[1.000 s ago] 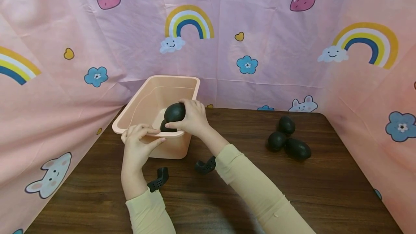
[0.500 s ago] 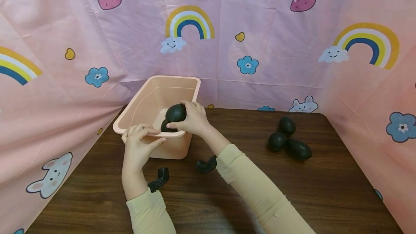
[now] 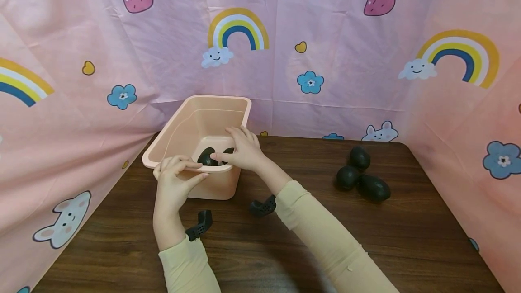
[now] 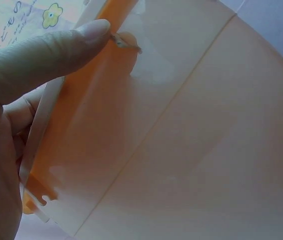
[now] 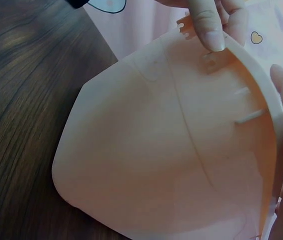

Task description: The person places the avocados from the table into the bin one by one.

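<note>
left hand [image 3: 177, 180] fingers pinch the near rim of the pink bin [image 3: 191, 128] | right hand [image 3: 240, 150] fingers loose, let go | two dark avocados [image 3: 206, 156] sit inside | step looks like dropping in | three more avocados [image 3: 362, 177] wait on the worktop [image 3: 285, 248]

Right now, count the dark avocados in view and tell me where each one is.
5. Two lie inside the pink bin, one beside the other; three sit on the table at right. More may be hidden.
</note>
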{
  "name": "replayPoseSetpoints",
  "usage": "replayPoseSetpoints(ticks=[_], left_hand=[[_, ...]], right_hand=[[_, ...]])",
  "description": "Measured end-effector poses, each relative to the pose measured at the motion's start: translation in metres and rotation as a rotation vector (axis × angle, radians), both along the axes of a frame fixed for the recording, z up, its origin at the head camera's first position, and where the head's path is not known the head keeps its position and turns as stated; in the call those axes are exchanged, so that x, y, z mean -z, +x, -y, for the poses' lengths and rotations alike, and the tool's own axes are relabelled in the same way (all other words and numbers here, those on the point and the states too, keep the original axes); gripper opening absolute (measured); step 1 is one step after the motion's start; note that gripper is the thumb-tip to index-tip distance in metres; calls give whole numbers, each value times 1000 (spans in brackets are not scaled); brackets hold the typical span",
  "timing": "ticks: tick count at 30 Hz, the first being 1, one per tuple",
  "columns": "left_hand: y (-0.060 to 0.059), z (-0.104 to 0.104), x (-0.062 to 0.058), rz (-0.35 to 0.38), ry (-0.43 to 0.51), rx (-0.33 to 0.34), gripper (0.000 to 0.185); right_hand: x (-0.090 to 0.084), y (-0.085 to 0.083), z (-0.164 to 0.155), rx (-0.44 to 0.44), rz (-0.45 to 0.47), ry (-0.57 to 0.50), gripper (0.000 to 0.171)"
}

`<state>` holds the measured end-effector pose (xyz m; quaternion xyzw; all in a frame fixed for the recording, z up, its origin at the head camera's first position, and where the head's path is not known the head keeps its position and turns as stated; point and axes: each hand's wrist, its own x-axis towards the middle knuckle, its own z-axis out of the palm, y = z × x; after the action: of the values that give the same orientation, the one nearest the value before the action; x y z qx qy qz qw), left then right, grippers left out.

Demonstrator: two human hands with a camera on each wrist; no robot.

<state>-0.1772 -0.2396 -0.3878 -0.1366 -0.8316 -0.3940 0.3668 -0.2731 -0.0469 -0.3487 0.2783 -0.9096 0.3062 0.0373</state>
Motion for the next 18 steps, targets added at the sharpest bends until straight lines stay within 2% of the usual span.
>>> replayPoseSetpoints(ticks=[6,18], left_hand=[[1,0,-1,7,3,1,29],[1,0,-1,7,-1,3,29]], right_hand=[[1,0,-2,-9,-24,77,95],[-1,2,-5,-29,-18,124,108]])
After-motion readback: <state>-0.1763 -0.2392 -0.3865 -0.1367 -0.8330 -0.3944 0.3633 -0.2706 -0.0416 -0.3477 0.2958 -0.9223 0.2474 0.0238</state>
